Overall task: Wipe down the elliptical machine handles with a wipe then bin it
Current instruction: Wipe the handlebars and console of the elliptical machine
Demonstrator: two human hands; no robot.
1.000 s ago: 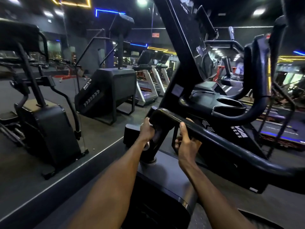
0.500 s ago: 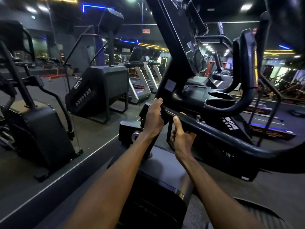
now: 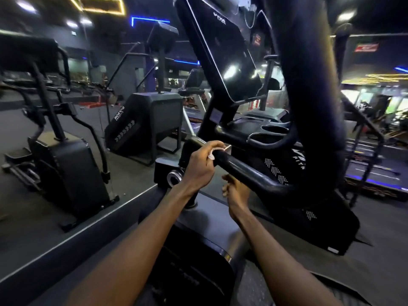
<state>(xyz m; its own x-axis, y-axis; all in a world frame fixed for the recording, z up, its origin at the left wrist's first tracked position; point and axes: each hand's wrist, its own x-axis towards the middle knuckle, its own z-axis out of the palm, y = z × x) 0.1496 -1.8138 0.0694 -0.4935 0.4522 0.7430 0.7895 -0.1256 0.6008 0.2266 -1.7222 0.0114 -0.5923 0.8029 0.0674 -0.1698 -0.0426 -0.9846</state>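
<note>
In the middle of the frame the left hand [image 3: 202, 164] is curling over the near end of a black handle [image 3: 240, 168] of the elliptical machine [image 3: 220, 62], its fingers wrapping the bar from above. A pale wipe [image 3: 215, 151] is showing between those fingers and the bar (only a crumpled edge and a thin corner are peeking out to the right of the knuckles), so the hand is holding the wipe against the handle. The handle is running from centre frame down toward the lower right, where it is bending up into a thick dark upright [image 3: 309, 85] that is filling the upper right of the frame.

The right hand [image 3: 235, 191] is sitting just below the handle, slightly right of centre, with its fingers loosely bent; part of it is hidden by the bar, and I cannot tell whether it is touching the bar or gripping anything. Both forearms are reaching in from the bottom edge.

In the left half of the frame a black stair machine [image 3: 66, 164] is standing on the dark floor [image 3: 33, 221], and another black machine [image 3: 145, 124] is standing behind it, left of centre.
</note>
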